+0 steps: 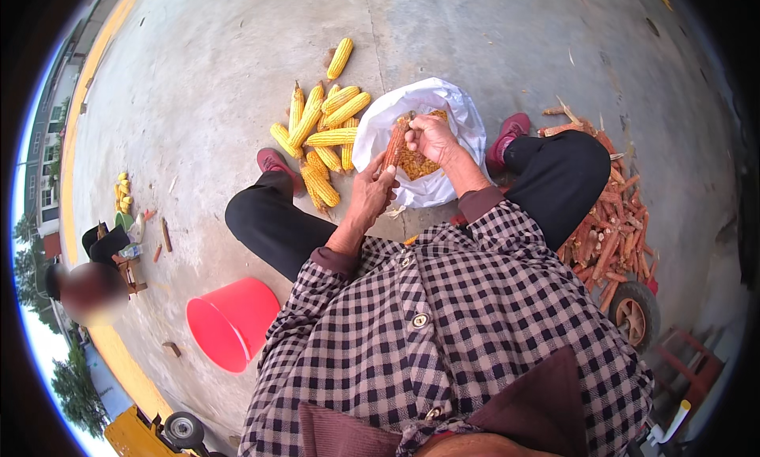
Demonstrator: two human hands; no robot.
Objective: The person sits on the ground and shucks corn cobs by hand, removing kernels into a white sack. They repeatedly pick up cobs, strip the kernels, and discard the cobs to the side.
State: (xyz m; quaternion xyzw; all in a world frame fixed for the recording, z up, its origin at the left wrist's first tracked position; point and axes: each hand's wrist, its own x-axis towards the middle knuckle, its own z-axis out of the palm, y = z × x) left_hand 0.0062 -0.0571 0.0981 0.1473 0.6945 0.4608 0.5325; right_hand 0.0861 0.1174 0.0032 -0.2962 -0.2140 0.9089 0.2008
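My left hand (374, 190) grips the lower end of a mostly stripped, reddish corn cob (396, 143). Against the cob's upper part are the curled fingers of my right hand (428, 137); whether they hold anything besides the cob is hidden. Both hands are over the mouth of a white woven sack (380, 116), its rim rolled outward, with loose yellow corn kernels (418, 165) inside. Left of the sack, several ears of yellow corn (307, 121) lie in a loose heap on the concrete, and a single ear (340, 58) lies farther out.
Stripped cobs (617, 231) are piled at the right, near a wheel (634, 316) and my knee. A red bucket (228, 320) lies on its side at lower left. Another person (98, 285) sits at far left beside more corn (123, 193). A yellow vehicle (139, 436) stands at bottom left.
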